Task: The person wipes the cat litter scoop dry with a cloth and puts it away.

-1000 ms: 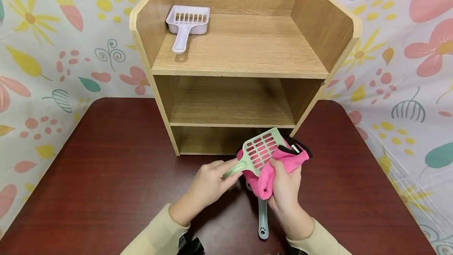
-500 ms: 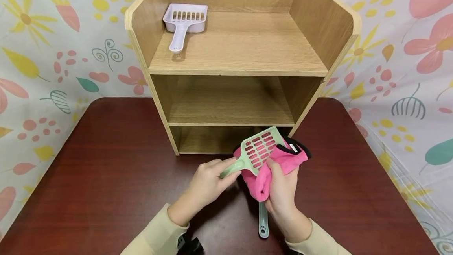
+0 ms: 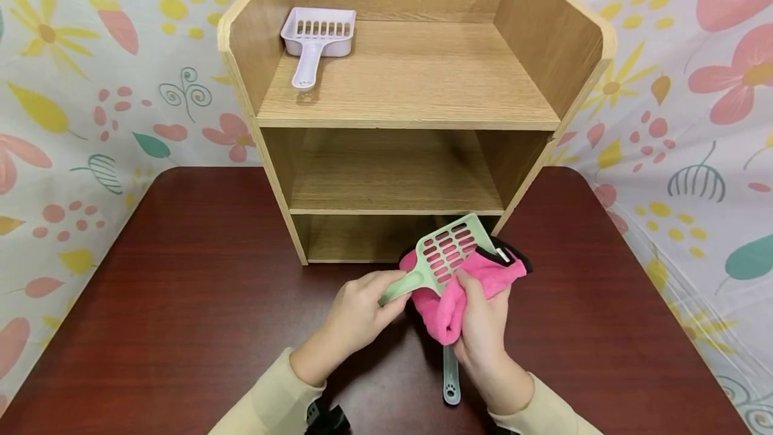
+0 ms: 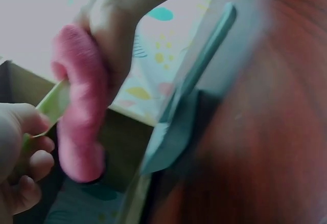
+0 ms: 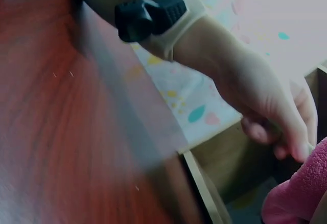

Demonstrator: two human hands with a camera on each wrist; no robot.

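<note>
My left hand (image 3: 362, 311) pinches the handle of a light green slotted litter scoop (image 3: 418, 279), which slants up to the right above the table. My right hand (image 3: 486, 327) grips a pink cloth (image 3: 439, 314) with black edging, thumb on top. The cloth lies behind the scoop, showing pink through its slots, and folds over its right edge. Below them a grey-blue scoop (image 3: 450, 374) lies on the table; in the head view only its handle shows, while the left wrist view shows more of this scoop (image 4: 173, 137).
A wooden shelf unit (image 3: 410, 79) stands behind the hands, close to the green scoop's tip. On its top level, at the left, a lilac scoop (image 3: 309, 62) rests in a matching tray. The dark red table (image 3: 181, 301) spreads out on both sides.
The green scoop has shifted slightly up and to the right against the cloth. The cloth's lower fold hangs a little lower than before. Both hands keep their hold.
</note>
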